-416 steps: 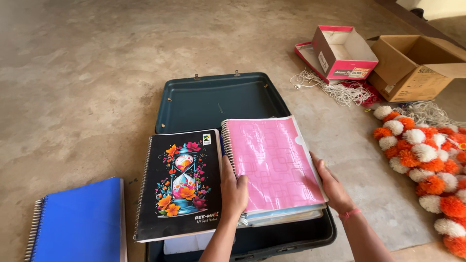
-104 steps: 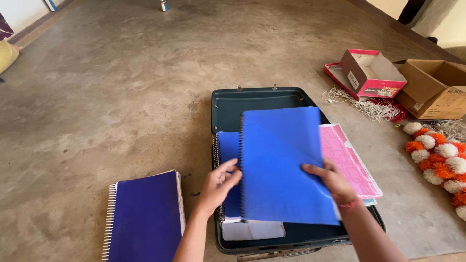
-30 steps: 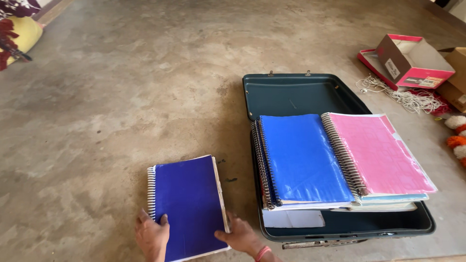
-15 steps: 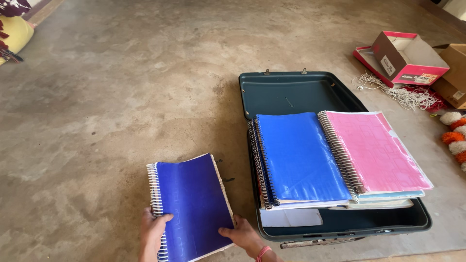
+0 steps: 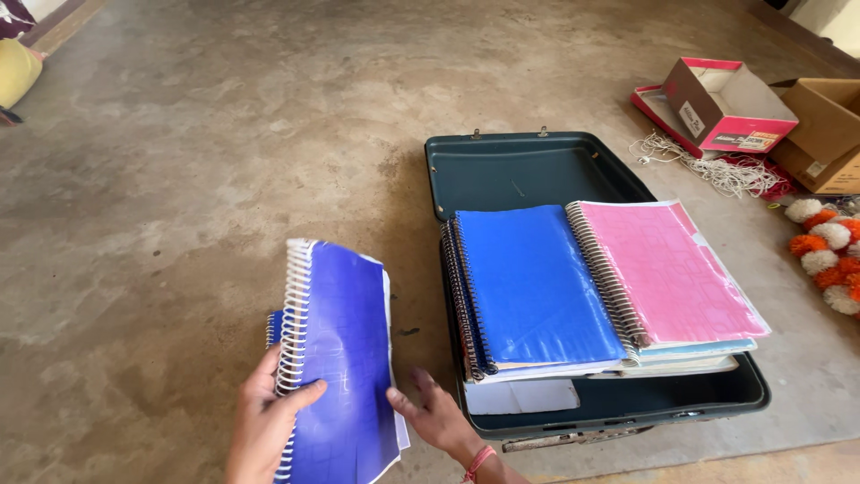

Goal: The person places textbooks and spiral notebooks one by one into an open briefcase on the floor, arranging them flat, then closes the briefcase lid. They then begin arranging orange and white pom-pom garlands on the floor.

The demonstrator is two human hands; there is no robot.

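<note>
**Dark blue notebook coming up off the floor**

Since half a second ago, the dark blue spiral notebook (image 5: 345, 358) is no longer lying flat: it is tilting up on its bound edge, lifted clear of the concrete floor (image 5: 179, 161). The left hand (image 5: 269, 421) is clamping the white coil side, thumb across the cover and fingers curled behind, so that grip is closed on the notebook. The right hand (image 5: 439, 417) is spreading open just beside the notebook's free edge, fingers apart and holding nothing. A second blue cover seems to be peeking out behind the coil, though it is too hidden to be sure.

To handle this well, the free edge is likely needing support from the open hand, since the thin cover is flexing and loose pages could slide out from a one-sided hold.

Just beyond the right hand, the open dark green case (image 5: 537, 166) is sitting on the floor. Inside it, a blue spiral notebook (image 5: 533, 282) and a pink spiral notebook (image 5: 667, 269) are lying side by side on top of other books and papers, filling the near half; the far half is showing bare. Well away past the case, a pink cardboard box (image 5: 726, 112) and a brown cardboard box (image 5: 824, 134) are standing open, with tangled string (image 5: 708, 166) in front of them and an orange and white garland (image 5: 829, 255) nearby.
</note>
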